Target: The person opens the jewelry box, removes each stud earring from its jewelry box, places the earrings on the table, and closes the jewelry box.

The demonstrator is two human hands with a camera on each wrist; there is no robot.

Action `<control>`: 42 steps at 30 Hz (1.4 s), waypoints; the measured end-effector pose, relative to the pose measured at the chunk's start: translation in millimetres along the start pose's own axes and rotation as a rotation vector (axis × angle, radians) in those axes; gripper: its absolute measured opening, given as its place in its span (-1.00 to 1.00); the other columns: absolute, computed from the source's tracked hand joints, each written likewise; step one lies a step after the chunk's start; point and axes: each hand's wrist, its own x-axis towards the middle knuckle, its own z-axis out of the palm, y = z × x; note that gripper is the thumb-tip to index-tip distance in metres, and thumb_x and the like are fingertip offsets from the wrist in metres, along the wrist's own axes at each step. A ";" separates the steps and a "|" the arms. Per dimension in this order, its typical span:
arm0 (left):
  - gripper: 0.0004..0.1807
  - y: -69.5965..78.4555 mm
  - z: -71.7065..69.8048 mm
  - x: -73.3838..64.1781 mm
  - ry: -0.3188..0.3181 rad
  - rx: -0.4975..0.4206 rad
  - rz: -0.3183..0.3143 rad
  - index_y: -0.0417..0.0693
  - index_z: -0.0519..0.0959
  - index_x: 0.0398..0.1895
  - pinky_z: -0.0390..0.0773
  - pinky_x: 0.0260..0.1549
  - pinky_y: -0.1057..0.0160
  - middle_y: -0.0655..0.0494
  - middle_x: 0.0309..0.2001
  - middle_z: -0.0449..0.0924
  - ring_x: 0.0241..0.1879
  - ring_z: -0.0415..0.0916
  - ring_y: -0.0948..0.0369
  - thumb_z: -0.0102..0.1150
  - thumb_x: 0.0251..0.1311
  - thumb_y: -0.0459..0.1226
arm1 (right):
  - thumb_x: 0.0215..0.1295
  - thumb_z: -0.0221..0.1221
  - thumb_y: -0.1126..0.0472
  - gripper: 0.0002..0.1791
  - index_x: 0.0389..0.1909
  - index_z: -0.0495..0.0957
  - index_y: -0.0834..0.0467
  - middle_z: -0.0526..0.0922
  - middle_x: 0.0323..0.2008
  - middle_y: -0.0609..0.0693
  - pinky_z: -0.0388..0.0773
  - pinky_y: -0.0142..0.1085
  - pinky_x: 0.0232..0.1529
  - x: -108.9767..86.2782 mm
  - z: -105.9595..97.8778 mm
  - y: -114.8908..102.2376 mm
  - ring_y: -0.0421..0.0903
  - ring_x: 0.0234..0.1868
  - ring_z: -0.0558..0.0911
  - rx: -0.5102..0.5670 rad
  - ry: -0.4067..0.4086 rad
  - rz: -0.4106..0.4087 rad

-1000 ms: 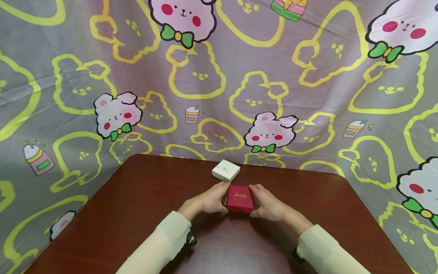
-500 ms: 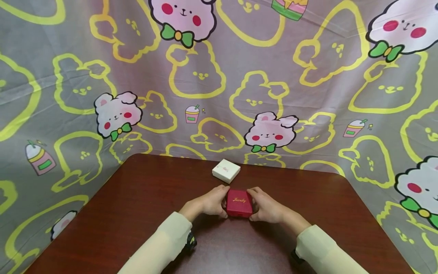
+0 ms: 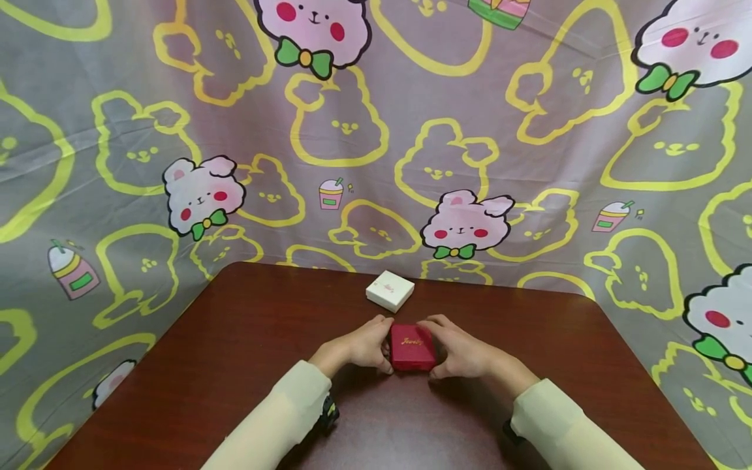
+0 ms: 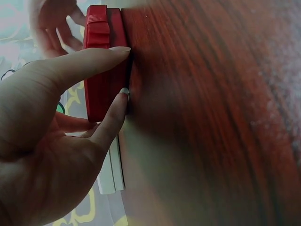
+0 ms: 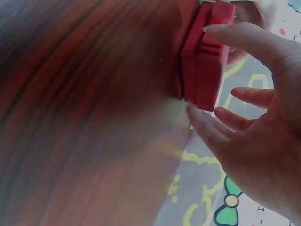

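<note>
A red jewelry box (image 3: 413, 356) with gold lettering on its lid sits on the dark wooden table between both hands. My left hand (image 3: 364, 346) holds its left side; in the left wrist view the thumb (image 4: 101, 63) lies across the front and the fingers reach round the other side. My right hand (image 3: 464, 349) is at the box's right side with its fingers spread. In the right wrist view its thumb (image 5: 235, 35) is at the front, by the red ribbon tab (image 5: 214, 40), while the other fingers stand apart from the box, loosely extended.
A white box (image 3: 390, 291) with pink print lies farther back on the table (image 3: 264, 326), behind the red box. A grey curtain (image 3: 376, 163) with cartoon prints hangs round the table's back and sides.
The red box came slightly toward me with both hands round it, then stayed about in place. My right hand's fingers have since loosened and drawn a little away from its side.
</note>
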 end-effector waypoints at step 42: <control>0.01 1.0 2.6 -1.2 -0.001 -0.004 0.042 -0.26 0.29 0.33 0.45 0.02 0.30 -0.01 -0.01 0.39 -0.07 0.41 0.18 0.71 -0.20 -0.29 | -0.12 0.61 0.07 0.04 0.39 0.35 0.32 0.49 0.20 0.15 0.54 0.09 0.03 28.7 18.2 -17.4 0.10 0.18 0.44 -0.221 0.036 -0.016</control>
